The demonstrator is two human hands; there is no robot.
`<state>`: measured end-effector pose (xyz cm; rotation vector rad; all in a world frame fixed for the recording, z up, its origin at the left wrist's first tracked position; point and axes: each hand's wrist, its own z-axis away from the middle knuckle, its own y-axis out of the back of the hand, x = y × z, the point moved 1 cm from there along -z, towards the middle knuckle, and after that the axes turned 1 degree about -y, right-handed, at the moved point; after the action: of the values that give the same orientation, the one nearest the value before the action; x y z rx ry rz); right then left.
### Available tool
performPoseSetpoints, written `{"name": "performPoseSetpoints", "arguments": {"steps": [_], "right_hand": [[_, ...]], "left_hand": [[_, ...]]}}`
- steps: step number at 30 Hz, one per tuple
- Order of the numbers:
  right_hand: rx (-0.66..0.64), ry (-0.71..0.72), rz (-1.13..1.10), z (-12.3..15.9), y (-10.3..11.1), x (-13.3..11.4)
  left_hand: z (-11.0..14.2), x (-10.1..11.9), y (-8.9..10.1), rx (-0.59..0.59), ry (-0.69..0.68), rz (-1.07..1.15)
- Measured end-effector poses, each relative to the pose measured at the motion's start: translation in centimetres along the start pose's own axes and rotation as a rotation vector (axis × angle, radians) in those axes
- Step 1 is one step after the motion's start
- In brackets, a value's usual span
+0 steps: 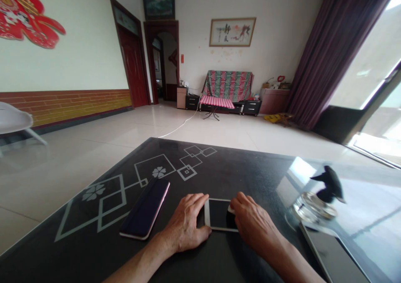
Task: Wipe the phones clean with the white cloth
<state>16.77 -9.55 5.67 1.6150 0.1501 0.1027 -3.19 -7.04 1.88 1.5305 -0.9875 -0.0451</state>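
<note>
A white-edged smartphone (pixel 218 214) lies flat and sideways on a black table (pixel 244 170), its dark screen facing up. My left hand (pixel 188 222) grips its left end, with the thumb at the near corner and the fingers at the far corner. Over the right end, my right hand (pixel 255 220) is closed with its fingers curled down onto the screen. A small pale bit of something (pixel 231 210) peeks out under those fingers; what it is stays hidden. To the left of my left hand lies a larger dark phone (pixel 145 210) with a pinkish edge.
Right of my right hand stands a clear spray bottle (pixel 315 205) with a black trigger head. Close by, a dark-screened device (pixel 336 251) lies at the lower right. A white chair (pixel 14 120) is at the far left; a purple curtain (pixel 338 45) hangs at right.
</note>
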Motion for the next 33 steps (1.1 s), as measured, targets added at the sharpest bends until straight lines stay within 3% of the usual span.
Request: {"name": "performPoseSetpoints", "arguments": {"steps": [15, 33], "right_hand": [[0.074, 0.353, -0.325, 0.1, -1.1, -2.3], [0.034, 0.126, -0.192, 0.3, 0.2, -1.3]], "left_hand": [[-0.1, -0.1, -0.2, 0.064, -0.066, 0.018], [0.0, 0.3, 0.2, 0.048, -0.059, 0.029]]}}
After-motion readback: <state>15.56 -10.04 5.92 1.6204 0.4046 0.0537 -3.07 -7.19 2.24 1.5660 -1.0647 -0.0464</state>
